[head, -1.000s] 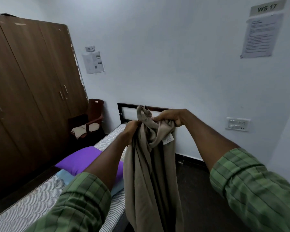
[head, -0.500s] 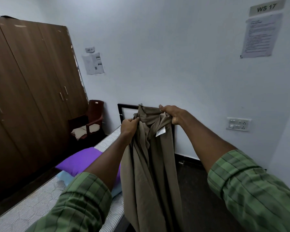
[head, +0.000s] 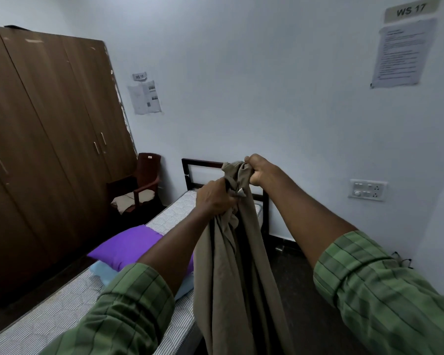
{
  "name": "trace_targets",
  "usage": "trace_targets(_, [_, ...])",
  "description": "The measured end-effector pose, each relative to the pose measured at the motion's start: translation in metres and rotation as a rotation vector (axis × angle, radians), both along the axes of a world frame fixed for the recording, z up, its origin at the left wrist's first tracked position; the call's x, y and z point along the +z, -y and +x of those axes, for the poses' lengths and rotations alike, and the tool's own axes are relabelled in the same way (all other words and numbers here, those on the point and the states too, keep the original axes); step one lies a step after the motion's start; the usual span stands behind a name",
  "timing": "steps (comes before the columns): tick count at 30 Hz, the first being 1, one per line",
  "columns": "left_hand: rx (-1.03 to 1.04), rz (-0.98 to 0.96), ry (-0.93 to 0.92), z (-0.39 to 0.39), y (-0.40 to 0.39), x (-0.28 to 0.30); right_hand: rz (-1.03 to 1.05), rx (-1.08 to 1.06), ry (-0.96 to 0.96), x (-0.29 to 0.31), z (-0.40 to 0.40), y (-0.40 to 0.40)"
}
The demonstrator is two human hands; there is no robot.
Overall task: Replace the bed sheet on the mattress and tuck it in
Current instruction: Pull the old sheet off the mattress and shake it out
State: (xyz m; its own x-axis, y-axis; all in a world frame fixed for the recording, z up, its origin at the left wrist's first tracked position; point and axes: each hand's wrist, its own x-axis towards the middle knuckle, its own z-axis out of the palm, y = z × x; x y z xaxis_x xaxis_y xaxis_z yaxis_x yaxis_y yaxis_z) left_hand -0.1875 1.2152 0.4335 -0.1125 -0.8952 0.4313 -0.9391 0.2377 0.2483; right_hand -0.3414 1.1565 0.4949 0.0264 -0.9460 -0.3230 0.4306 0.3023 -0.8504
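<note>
A beige bed sheet [head: 231,272] hangs bunched in front of me, beside the bed's right edge. My left hand [head: 213,198] grips the sheet's gathered top, a little lower than my right hand [head: 260,170], which clutches the topmost fold. The bare mattress [head: 62,311], with a grey quilted cover, stretches from the lower left to the dark headboard [head: 203,165]. A purple pillow [head: 128,247] lies on a light blue pillow [head: 104,271] in the middle of the mattress.
A tall brown wardrobe [head: 44,149] fills the left wall. A dark chair [head: 141,185] with a pale cloth on its seat stands in the corner by the headboard. A switch panel [head: 367,190] is on the right wall. Dark floor lies right of the bed.
My hands have regripped the sheet's top: the right hand rose and bunched the fold tighter, the left hand slid lower and closer. The white label is almost hidden now.
</note>
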Motion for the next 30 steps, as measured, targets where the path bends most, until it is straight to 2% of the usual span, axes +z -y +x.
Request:
trace_targets(3, [-0.092,0.077,-0.078,0.009,0.007,-0.001,-0.079,0.053,-0.049,0.001,-0.005,0.001])
trace_targets(7, [-0.150,0.171,-0.479,0.022,0.016,-0.009,-0.168,0.167,-0.173,-0.002,-0.012,-0.006])
trace_targets(9, [-0.176,0.192,-0.605,0.024,0.020,-0.012,-0.206,0.192,-0.196,-0.005,-0.010,-0.006])
trace_targets(14, [-0.043,0.127,-0.791,0.022,0.019,-0.006,-0.286,0.373,-0.241,-0.010,-0.007,-0.002])
trace_targets(16, [-0.035,0.201,-0.995,0.025,0.019,-0.004,-0.389,0.529,-0.261,-0.012,-0.010,-0.009])
trace_targets(18, [-0.064,0.335,-1.194,0.032,0.021,-0.004,-0.465,0.587,-0.267,-0.018,-0.010,-0.011])
trace_targets(20, [-0.076,0.455,-1.287,0.036,0.018,-0.005,-0.480,0.521,-0.290,-0.025,-0.006,-0.013])
trace_targets(23, [-0.125,0.553,-1.368,0.035,0.010,-0.004,-0.537,0.403,-0.432,-0.035,0.005,-0.013])
trace_targets(30, [-0.202,0.597,-1.534,0.037,0.007,0.007,-0.557,0.319,-0.545,-0.067,0.014,-0.017])
